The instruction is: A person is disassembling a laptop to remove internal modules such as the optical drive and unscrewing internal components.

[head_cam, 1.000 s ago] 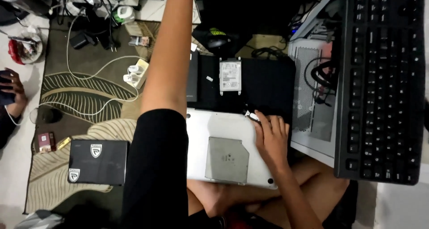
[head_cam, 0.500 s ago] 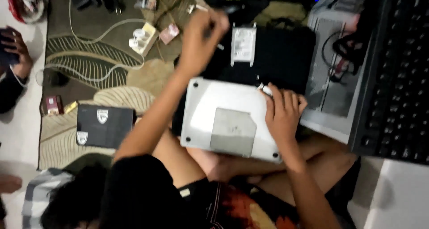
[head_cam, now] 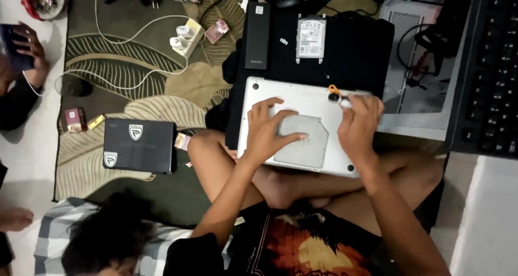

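A silver laptop [head_cam: 302,95] lies bottom-up across my crossed legs. My left hand [head_cam: 267,130] rests flat on it, fingers spread, its fingertips on the grey square drive [head_cam: 307,144] set in the case. My right hand [head_cam: 359,128] is closed around a small screwdriver [head_cam: 341,97] with an orange and black grip, its tip at the laptop's far right edge. Beyond the silver laptop lies a black laptop [head_cam: 356,49] with a bare hard drive [head_cam: 311,38] on top.
A slim black box [head_cam: 257,34] lies beside the hard drive. A black box with emblems [head_cam: 139,145], a white charger [head_cam: 186,39] and cables sit on the leaf-pattern rug. A black keyboard [head_cam: 488,66] lies right. Another person's hand [head_cam: 27,47] holds a phone; someone in plaid [head_cam: 108,238] lies lower left.
My left arm, stretched far forward before, has drawn back and settled on the silver laptop's drive. My right hand stayed at the laptop's far right edge. The view shifted.
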